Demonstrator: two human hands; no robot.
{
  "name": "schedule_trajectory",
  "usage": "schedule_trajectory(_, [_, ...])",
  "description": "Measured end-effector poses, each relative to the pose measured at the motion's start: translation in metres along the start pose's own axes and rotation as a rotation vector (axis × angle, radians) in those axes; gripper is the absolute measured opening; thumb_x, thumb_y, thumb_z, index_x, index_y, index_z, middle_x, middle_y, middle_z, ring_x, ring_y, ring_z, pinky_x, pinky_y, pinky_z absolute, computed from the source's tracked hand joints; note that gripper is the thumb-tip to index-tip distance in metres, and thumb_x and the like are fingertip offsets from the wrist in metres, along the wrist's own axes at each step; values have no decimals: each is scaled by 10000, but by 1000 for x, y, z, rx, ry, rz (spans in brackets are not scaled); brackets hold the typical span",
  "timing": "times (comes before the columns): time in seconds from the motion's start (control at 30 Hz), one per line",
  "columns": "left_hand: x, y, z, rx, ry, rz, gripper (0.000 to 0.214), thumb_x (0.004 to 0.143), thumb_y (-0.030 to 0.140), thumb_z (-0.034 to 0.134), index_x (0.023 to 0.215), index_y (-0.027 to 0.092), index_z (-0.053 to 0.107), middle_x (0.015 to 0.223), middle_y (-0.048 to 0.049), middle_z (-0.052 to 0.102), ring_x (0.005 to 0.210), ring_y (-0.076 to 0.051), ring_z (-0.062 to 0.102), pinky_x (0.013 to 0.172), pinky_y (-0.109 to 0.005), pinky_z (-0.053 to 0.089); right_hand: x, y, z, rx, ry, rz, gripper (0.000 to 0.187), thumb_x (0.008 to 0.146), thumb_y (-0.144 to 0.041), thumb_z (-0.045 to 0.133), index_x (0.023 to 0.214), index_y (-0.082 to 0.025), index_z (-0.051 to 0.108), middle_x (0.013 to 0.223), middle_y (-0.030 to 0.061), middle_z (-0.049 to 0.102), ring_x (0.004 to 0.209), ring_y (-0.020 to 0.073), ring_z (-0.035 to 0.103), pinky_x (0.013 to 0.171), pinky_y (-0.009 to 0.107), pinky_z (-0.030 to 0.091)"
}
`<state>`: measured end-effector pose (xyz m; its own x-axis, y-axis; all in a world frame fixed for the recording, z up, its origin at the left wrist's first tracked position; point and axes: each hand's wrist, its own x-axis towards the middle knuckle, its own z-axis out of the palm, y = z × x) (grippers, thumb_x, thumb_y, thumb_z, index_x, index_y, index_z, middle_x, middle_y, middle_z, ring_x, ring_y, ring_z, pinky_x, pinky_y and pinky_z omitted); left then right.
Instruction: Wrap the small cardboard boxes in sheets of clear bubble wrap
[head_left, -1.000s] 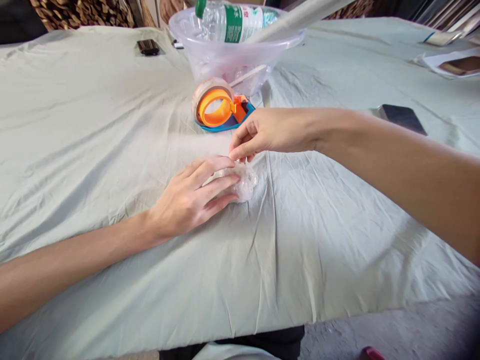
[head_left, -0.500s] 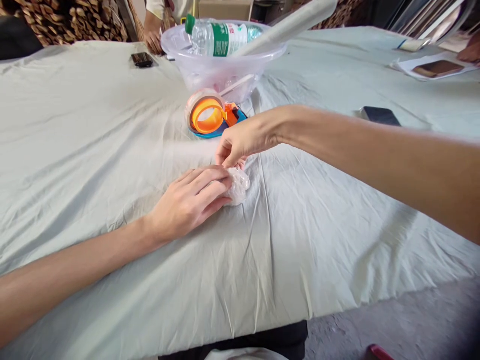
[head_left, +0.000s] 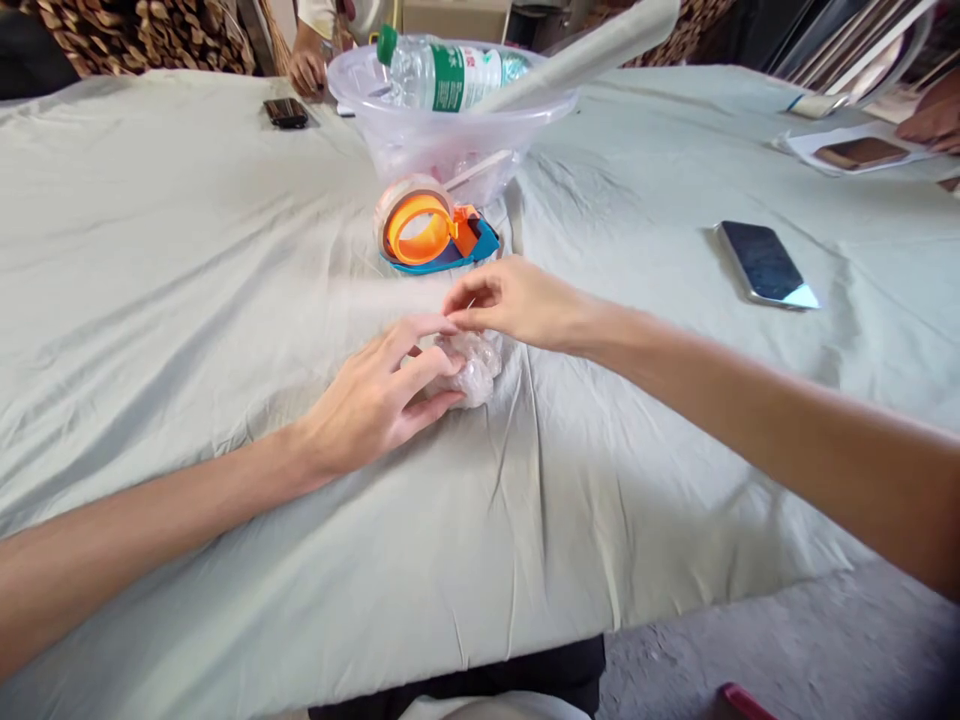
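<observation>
A small bundle of crumpled clear plastic (head_left: 474, 376), bubbly like bubble wrap, lies on the cloth in front of me. My left hand (head_left: 386, 395) has its fingers curled over the bundle's left side, holding it against the table. At the bundle's far edge, my right hand (head_left: 510, 302) is pinched close to my left fingertips. Whatever sits between its thumb and finger is too small to make out. Just beyond my hands rests a tape dispenser (head_left: 442, 262), blue with an orange hub and a roll of tape (head_left: 388, 212).
Behind the dispenser stands a translucent basin (head_left: 420, 140) holding a green-capped bottle (head_left: 450, 78) and a long white roll (head_left: 592, 58). A phone (head_left: 765, 262) lies to the right, a black device (head_left: 286, 113) at far left. Other people's hands (head_left: 307, 70) show at the far edges.
My right hand and forearm have swung lower and closer, uncovering the phone and more of the dispenser. My left fingers have spread slightly, showing more of the plastic bundle.
</observation>
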<state>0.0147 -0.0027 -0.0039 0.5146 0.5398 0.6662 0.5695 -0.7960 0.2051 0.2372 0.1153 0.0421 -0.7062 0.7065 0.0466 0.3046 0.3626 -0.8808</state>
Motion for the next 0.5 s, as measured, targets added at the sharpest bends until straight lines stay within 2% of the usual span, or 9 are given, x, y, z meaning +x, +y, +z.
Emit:
schedule_trajectory(0.07, [-1,-1,0,-38,-15,-24,177,1083,185,720,1202,249,606,1481,-145,686,1199,-237,789,960,-380,683,-17,-4,11,55,160,-95,122,957,-372,834,957,-255,799,1008,30,839,964,226,778,937,409,665])
schedule_trajectory(0.13, [-1,-2,1,-72,-30,-42,191,1075,191,730,1211,258,614,1464,-128,693,1238,-243,780,1001,-387,678,-33,-5,22,93,231,-166,203,1033,-461,781,1047,-259,774,1131,44,837,1092,240,784,1037,419,648])
schedule_trajectory(0.2, [0,-2,0,-104,-27,-57,212,1064,181,739,1218,259,616,1458,-122,704,1265,-245,773,1011,-380,673,-46,-1,29,80,243,-200,299,1079,-555,729,1103,-257,751,1168,52,827,1111,239,778,1032,405,641])
schedule_trajectory(0.3, [1,-1,-1,-165,-37,-103,219,1048,172,753,1204,251,620,1489,-129,713,1220,-230,785,942,-344,673,-56,11,33,-11,235,-210,400,1129,-642,621,1186,-260,727,1191,66,825,1074,241,771,956,397,643])
schedule_trajectory(0.4, [4,2,-2,-259,-54,-185,177,1035,191,765,1152,233,638,1451,-139,734,1155,-216,794,793,-279,654,-60,18,31,-79,273,-277,385,1172,-602,553,1296,-267,696,1314,86,808,1195,255,768,1062,433,621])
schedule_trajectory(0.5, [7,4,-3,-369,-47,-264,166,1005,202,786,1079,216,638,1362,-131,762,1031,-186,789,657,-229,596,-63,17,27,-156,355,-437,279,1189,-456,560,1358,-272,684,1373,97,785,1277,250,752,1130,449,595])
